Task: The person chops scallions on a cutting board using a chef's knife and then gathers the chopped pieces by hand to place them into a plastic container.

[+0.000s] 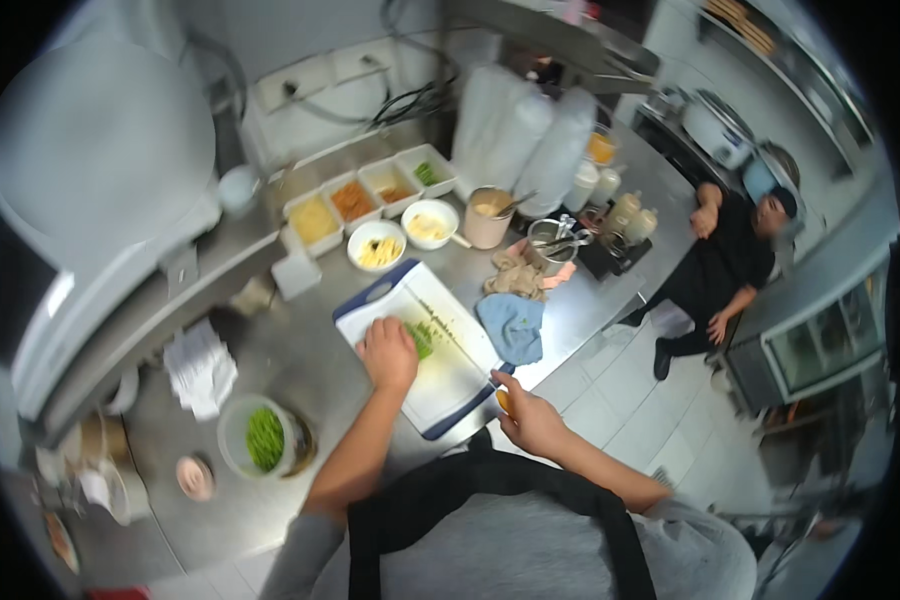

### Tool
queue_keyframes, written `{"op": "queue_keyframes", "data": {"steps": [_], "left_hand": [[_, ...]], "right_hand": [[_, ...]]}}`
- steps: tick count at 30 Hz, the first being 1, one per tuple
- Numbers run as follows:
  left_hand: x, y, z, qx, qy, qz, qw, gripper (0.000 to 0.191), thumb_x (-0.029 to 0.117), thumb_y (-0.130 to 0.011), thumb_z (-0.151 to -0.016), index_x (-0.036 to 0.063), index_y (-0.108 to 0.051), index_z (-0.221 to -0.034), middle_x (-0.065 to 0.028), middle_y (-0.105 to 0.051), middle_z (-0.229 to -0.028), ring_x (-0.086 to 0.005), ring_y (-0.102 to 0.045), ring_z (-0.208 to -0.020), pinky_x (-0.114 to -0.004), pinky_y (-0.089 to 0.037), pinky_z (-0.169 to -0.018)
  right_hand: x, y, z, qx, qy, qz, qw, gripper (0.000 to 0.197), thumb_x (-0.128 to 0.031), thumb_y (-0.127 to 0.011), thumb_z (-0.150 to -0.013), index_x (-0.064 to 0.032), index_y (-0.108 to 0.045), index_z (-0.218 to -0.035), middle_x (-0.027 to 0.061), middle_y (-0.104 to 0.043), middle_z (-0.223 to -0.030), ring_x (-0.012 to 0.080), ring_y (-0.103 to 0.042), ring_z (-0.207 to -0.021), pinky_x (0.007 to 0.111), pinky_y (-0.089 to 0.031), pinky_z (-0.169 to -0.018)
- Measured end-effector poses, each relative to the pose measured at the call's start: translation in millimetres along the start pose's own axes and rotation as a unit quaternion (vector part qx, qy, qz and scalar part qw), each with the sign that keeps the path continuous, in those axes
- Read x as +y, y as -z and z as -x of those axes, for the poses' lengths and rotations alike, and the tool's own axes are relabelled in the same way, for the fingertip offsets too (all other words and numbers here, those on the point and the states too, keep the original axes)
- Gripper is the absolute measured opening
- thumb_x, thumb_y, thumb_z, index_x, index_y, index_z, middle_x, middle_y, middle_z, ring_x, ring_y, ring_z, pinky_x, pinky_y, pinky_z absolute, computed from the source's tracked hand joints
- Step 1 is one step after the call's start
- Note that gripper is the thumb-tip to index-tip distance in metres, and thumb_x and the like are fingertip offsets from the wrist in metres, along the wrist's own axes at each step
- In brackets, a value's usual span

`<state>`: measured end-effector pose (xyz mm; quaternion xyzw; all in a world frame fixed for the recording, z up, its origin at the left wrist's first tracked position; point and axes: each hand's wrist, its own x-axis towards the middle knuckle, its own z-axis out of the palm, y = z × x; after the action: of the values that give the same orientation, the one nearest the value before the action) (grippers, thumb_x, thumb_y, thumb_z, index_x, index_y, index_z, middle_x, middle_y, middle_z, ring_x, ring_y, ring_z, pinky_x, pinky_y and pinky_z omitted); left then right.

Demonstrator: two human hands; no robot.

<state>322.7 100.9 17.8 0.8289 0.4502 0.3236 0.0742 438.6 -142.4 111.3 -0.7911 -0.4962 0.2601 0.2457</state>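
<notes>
A white cutting board (450, 397) with dark blue ends lies on the steel counter before me. My left hand (391, 356) rests on it with bent fingers, against a small heap of chopped greens (421, 340); its fingertips are hidden, so I cannot tell whether it grips any. My right hand (529, 420) is closed around the yellow handle of a knife (504, 402) at the board's near right corner. A thin dark line with green bits runs up the board from there; whether it is the blade or a groove is unclear.
Beyond the board stand two white bowls (379, 246), ingredient tubs (352, 202) and a utensil pot (551, 247). A blue cloth (511, 328) touches the board's right side. Left are a tub of greens (265, 439) and napkins (201, 367). A person (731, 255) is at right.
</notes>
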Motion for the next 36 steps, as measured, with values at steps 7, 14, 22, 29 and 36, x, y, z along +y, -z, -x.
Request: {"op": "queue_keyframes", "data": {"steps": [7,14,22,29,36], "left_hand": [[-3.2,-9.3,3.7,-0.009,-0.022,-0.035,0.999,0.008,0.017,-0.060,-0.088,0.0131,-0.058,-0.094,-0.0070,-0.058,-0.096,-0.0303,-0.058,-0.096,-0.049,-0.042,-0.081],[-3.0,-8.0,4.2,-0.019,-0.003,-0.027,0.999,0.011,0.017,-0.060,-0.088,0.0120,-0.059,-0.098,-0.0077,-0.061,-0.099,-0.0317,-0.059,-0.098,-0.051,-0.042,-0.082],[-8.6,-9.2,3.0,-0.003,-0.003,-0.028,1.000,0.008,0.014,-0.057,-0.089,0.0081,-0.058,-0.094,-0.0107,-0.061,-0.096,-0.0337,-0.058,-0.096,-0.050,-0.042,-0.081],[-17.0,-15.1,2.7,0.031,-0.024,0.068,0.997,0.007,0.010,-0.056,-0.088,0.0023,-0.057,-0.087,-0.0164,-0.059,-0.088,-0.0382,-0.057,-0.086,-0.047,-0.045,-0.077],[-12.4,-12.5,5.8,0.046,-0.029,0.017,0.998,0.010,0.010,-0.056,-0.090,0.0002,-0.057,-0.088,-0.0181,-0.059,-0.089,-0.0392,-0.057,-0.086,-0.047,-0.045,-0.077]], "right_hand": [[55.2,-49.1,-3.2,0.075,0.078,0.001,0.994,0.055,-0.017,-0.062,-0.084,-0.0211,-0.044,-0.136,0.0161,-0.063,-0.108,0.0375,-0.065,-0.093,0.048,-0.053,-0.076],[61.2,-39.6,2.7,0.111,0.075,0.011,0.991,0.056,-0.018,-0.062,-0.083,-0.0247,-0.046,-0.136,0.0137,-0.060,-0.100,0.0367,-0.066,-0.083,0.048,-0.054,-0.071],[103.1,0.1,-24.8,0.075,0.108,0.030,0.991,0.057,-0.022,-0.065,-0.085,-0.0340,-0.047,-0.137,0.0032,-0.062,-0.113,0.0314,-0.068,-0.090,0.044,-0.055,-0.072],[161.0,54.6,-59.7,0.042,0.150,-0.011,0.988,0.059,-0.021,-0.066,-0.086,-0.0315,-0.043,-0.140,0.0054,-0.060,-0.113,0.0335,-0.067,-0.092,0.046,-0.055,-0.075],[184.6,58.1,-87.5,0.029,0.204,-0.041,0.978,0.059,-0.021,-0.066,-0.085,-0.0290,-0.043,-0.139,0.0094,-0.059,-0.112,0.0352,-0.066,-0.093,0.046,-0.054,-0.076]]}}
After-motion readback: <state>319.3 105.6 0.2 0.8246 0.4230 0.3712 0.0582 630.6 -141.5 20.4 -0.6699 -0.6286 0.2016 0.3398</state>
